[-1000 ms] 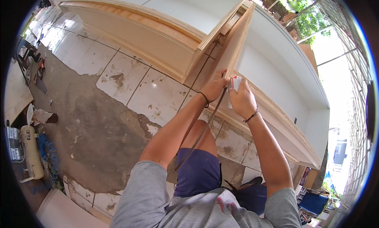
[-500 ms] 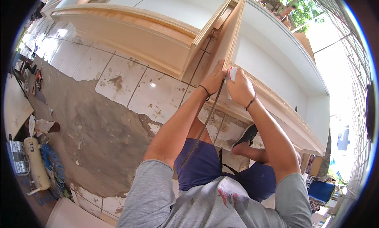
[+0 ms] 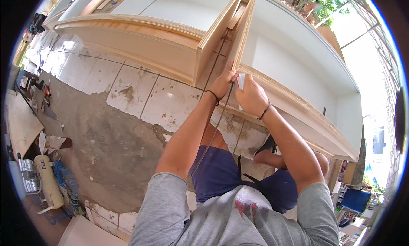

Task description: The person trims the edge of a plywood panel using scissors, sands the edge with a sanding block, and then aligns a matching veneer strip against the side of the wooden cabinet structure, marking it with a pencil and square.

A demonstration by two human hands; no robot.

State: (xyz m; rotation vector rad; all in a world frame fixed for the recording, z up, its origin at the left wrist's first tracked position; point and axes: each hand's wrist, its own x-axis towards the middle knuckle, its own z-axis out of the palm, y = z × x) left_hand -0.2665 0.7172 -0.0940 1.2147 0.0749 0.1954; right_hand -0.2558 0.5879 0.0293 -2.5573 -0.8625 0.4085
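My left hand (image 3: pixel 223 84) is closed at the near end of an upright wooden panel (image 3: pixel 238 41), its fingers pressed against the panel's edge. A long, thin dark strip (image 3: pixel 211 139) hangs from beside those fingers down across my left thigh. Close by on the right, my right hand (image 3: pixel 254 97) grips a flat white piece with a red edge (image 3: pixel 241 81); its exact kind is unclear. That piece is next to the panel's corner, just right of my left fingertips. Both palms face away, so part of each grip is hidden.
White-lined wooden cabinet frames lie ahead, one to the left (image 3: pixel 140 37) and one to the right (image 3: pixel 294 67). Stained tiles (image 3: pixel 157 99) and a bare cement patch (image 3: pixel 106 148) make up the floor. A cream air tank (image 3: pixel 49 182) and blue coiled hose (image 3: pixel 66 182) stand left.
The whole view has shifted slightly, so the cabinets sit further left near my hands. Both hands stay at the panel's corner, still holding on; the white piece has tilted a little.
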